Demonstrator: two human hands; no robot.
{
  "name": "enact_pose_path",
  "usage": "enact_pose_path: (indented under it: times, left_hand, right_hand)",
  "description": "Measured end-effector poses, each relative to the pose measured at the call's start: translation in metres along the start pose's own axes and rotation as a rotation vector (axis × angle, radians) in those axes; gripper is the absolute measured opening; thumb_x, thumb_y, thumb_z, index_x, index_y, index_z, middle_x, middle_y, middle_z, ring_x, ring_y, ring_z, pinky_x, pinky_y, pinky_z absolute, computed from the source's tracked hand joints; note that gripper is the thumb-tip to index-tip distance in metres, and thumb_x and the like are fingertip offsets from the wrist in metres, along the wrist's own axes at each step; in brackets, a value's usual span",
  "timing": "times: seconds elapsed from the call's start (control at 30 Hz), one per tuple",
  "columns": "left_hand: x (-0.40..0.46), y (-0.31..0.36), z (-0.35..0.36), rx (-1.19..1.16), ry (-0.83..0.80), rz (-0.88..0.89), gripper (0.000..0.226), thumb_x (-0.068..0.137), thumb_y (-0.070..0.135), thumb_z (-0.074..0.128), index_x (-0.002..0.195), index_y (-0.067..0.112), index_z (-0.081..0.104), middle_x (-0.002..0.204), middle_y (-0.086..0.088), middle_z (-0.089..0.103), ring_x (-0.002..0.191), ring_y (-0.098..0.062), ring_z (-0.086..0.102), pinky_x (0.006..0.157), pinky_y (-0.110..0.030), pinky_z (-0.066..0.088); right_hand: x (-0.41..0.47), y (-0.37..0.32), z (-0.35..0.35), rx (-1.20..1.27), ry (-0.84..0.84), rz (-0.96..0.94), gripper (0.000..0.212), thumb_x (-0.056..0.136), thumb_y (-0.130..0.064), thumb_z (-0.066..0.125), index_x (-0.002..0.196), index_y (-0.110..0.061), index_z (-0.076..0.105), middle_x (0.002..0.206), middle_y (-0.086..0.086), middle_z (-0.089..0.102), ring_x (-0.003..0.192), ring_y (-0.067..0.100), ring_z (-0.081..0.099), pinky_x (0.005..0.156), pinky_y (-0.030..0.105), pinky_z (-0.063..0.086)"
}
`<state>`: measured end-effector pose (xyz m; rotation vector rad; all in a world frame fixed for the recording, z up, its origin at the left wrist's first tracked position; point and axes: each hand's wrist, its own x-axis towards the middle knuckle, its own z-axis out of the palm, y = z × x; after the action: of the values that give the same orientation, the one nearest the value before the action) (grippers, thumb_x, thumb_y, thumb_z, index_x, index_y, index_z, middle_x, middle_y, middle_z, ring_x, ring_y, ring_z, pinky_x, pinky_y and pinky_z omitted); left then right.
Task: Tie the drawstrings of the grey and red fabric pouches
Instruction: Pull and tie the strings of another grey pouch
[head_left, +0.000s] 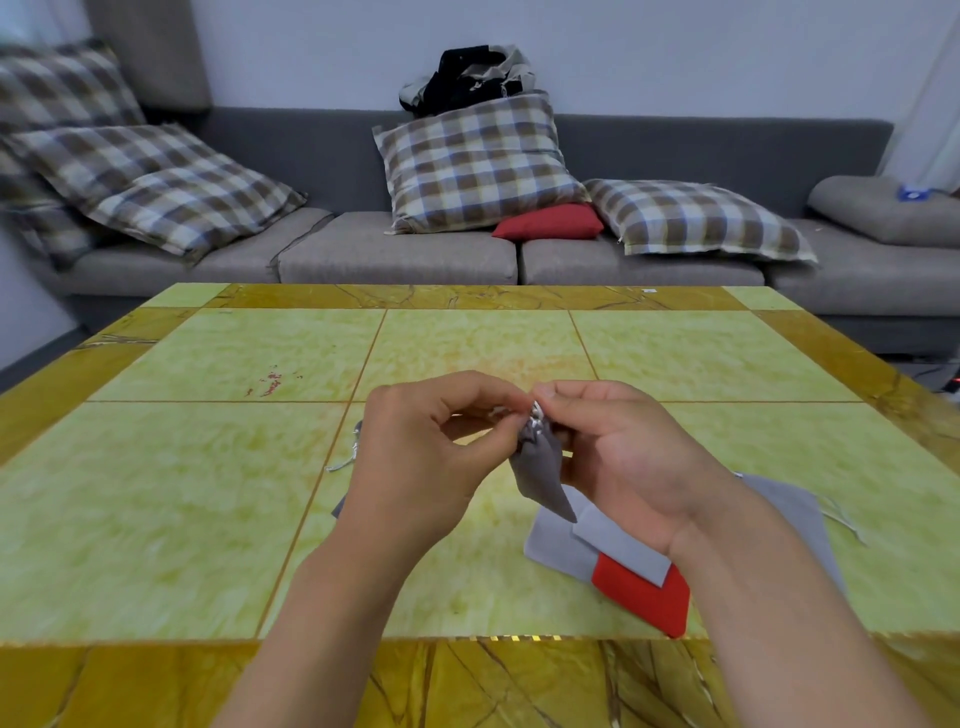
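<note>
From my seat, the left hand (415, 457) hides most of a grey pouch lying on the desk (182, 467); only a corner at its 7 o'clock and a pale cord (347, 457) trailing out at 9 o'clock show. Its fingers (498, 402) are pinched shut on the silvery drawstring (536, 415) of a dark grey pouch (540, 475) held up in the air between both hands, its cinched neck at 12 o'clock and its body hanging toward 6. The knot itself is too small and blurred for me to read. The right hand (631, 457) meets it at the same spot, fingertips closed on that drawstring. Under the right wrist lies a stack of flat pouches: light grey pouches (550, 545) and a red pouch (644, 592), partly covered by the forearm, with another grey one (789, 514) and loose strings at 3 o'clock. The desk is yellow-green tile with an amber marbled border. Beyond it, at 12 o'clock, a grey sofa (395, 249) carries plaid cushions (478, 161), a red cushion (550, 221) and a dark bag (467, 78).
</note>
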<state>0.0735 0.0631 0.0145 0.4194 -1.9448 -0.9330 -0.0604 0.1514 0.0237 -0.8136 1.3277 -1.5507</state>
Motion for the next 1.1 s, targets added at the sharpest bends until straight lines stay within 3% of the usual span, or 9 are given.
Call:
enact_pose_path:
  times: [0.17,0.27,0.4,0.47,0.63,0.8,0.93,1.03,1.1]
  left_hand:
    - [0.001,-0.002,-0.008,0.166,-0.081,0.124,0.019,0.078,0.002,0.078,0.088,0.018,0.08,0.081,0.016,0.074,0.079,0.005,0.07,0.074,-0.013,0.055]
    - [0.002,-0.003,-0.011,0.217,-0.134,0.156,0.012,0.079,0.009,0.08,0.085,0.019,0.079,0.079,0.017,0.073,0.079,0.005,0.069,0.073,-0.016,0.056]
    - [0.004,-0.005,-0.015,0.272,-0.227,0.144,0.008,0.08,0.016,0.079,0.082,0.023,0.077,0.075,0.016,0.073,0.077,0.003,0.069,0.071,-0.025,0.057]
    - [0.005,-0.004,-0.015,0.325,-0.281,0.139,0.008,0.081,0.018,0.079,0.083,0.025,0.077,0.075,0.015,0.073,0.076,0.001,0.068,0.071,-0.027,0.057]
    - [0.005,-0.001,-0.012,0.453,-0.356,0.104,0.006,0.083,0.022,0.076,0.085,0.027,0.076,0.076,0.012,0.072,0.074,-0.003,0.065,0.07,-0.032,0.056]
    - [0.003,-0.001,-0.007,0.494,-0.376,0.071,0.003,0.091,0.026,0.066,0.09,0.026,0.069,0.086,0.012,0.067,0.081,-0.009,0.061,0.074,-0.039,0.054]
    - [-0.001,-0.003,-0.002,0.53,-0.398,0.022,0.006,0.097,0.029,0.054,0.092,0.031,0.057,0.089,0.013,0.057,0.081,-0.01,0.055,0.074,-0.039,0.05]
    - [-0.004,-0.005,0.001,0.501,-0.383,-0.011,0.006,0.1,0.03,0.046,0.096,0.029,0.05,0.093,0.012,0.054,0.083,-0.009,0.053,0.074,-0.037,0.048]
    - [-0.005,-0.006,0.002,0.439,-0.347,-0.03,0.006,0.101,0.029,0.044,0.096,0.029,0.048,0.094,0.012,0.053,0.083,-0.007,0.052,0.073,-0.035,0.048]
  right_hand:
    - [0.001,0.001,-0.001,0.007,0.042,0.055,0.031,0.097,-0.013,0.054,0.107,0.015,0.064,0.088,0.016,0.059,0.07,0.019,0.055,0.065,0.027,0.048]
    - [0.001,0.001,0.0,-0.013,0.064,0.102,0.03,0.095,-0.012,0.055,0.107,0.013,0.066,0.095,0.019,0.061,0.084,0.027,0.053,0.072,0.03,0.046]
    - [0.0,0.0,0.004,-0.057,0.064,0.159,0.022,0.095,-0.007,0.056,0.079,0.002,0.069,0.071,0.011,0.061,0.062,0.016,0.055,0.058,0.022,0.046]
    - [0.0,0.001,0.005,-0.112,0.079,0.177,0.023,0.094,-0.005,0.055,0.074,-0.002,0.066,0.068,0.009,0.058,0.059,0.014,0.052,0.056,0.023,0.045]
    - [-0.003,0.001,0.008,-0.204,0.114,0.212,0.017,0.092,-0.001,0.054,0.081,-0.001,0.067,0.062,0.006,0.057,0.051,0.01,0.053,0.047,0.022,0.044]
    - [-0.002,0.001,0.007,-0.209,0.133,0.189,0.014,0.089,-0.002,0.06,0.079,-0.001,0.069,0.057,0.002,0.059,0.045,0.005,0.052,0.047,0.02,0.041]
    - [-0.002,-0.001,0.006,-0.193,0.147,0.187,0.012,0.089,-0.006,0.065,0.085,0.002,0.072,0.06,0.001,0.062,0.047,0.006,0.053,0.044,0.018,0.04]
    - [-0.003,-0.001,0.009,-0.14,0.14,0.178,0.018,0.09,-0.007,0.065,0.072,-0.006,0.07,0.061,0.002,0.062,0.054,0.01,0.055,0.048,0.022,0.043]
    - [-0.002,-0.001,0.01,-0.109,0.147,0.155,0.016,0.09,-0.009,0.064,0.075,-0.007,0.07,0.065,0.004,0.063,0.057,0.011,0.056,0.051,0.024,0.044]
